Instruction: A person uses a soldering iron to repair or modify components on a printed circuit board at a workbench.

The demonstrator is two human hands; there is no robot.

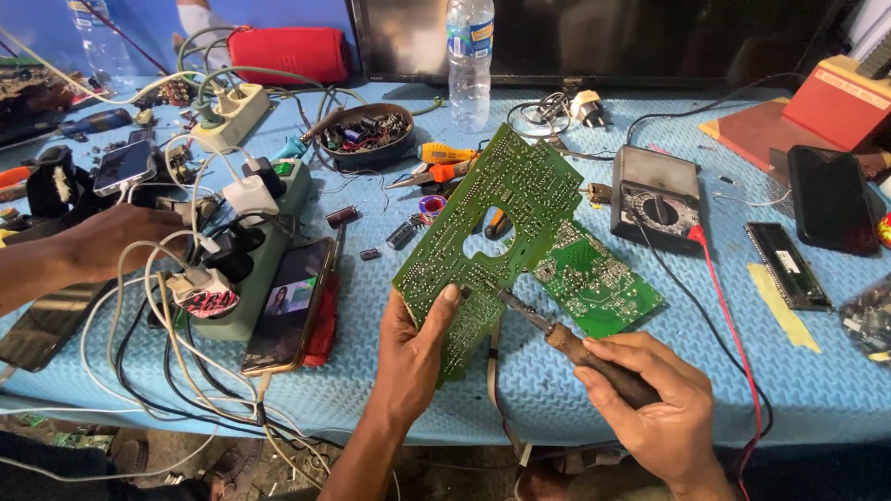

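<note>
Soldering work is in hand on a green circuit board (483,237), and as far as I can judge it sits somewhere in the middle: the iron's tip rests at or just off the board's solder side near its lower middle, but whether any joints are already finished I cannot tell, since the pads are too small to read. The left hand (413,357) pinches the board's lower edge, thumb pressed on the solder face and fingers curled behind, holding it tilted up off the blue table mat (650,362). The right hand (654,404) is closed around the brown wooden handle of a soldering iron (571,343), whose shaft runs up and to the left toward the board. The board's long axis runs diagonally, from the lower left by the thumb to the upper right, with its far corner pointing toward the plastic water bottle (469,60); its solder side faces the wearer. A second green board (594,283) lies flat on the mat just behind it. Farther right sits a multimeter (654,199) with a red lead. At the left, another person's hand (116,241) rests among white cables and a power strip (246,278), beside a phone (292,301) with a lit screen.
</note>
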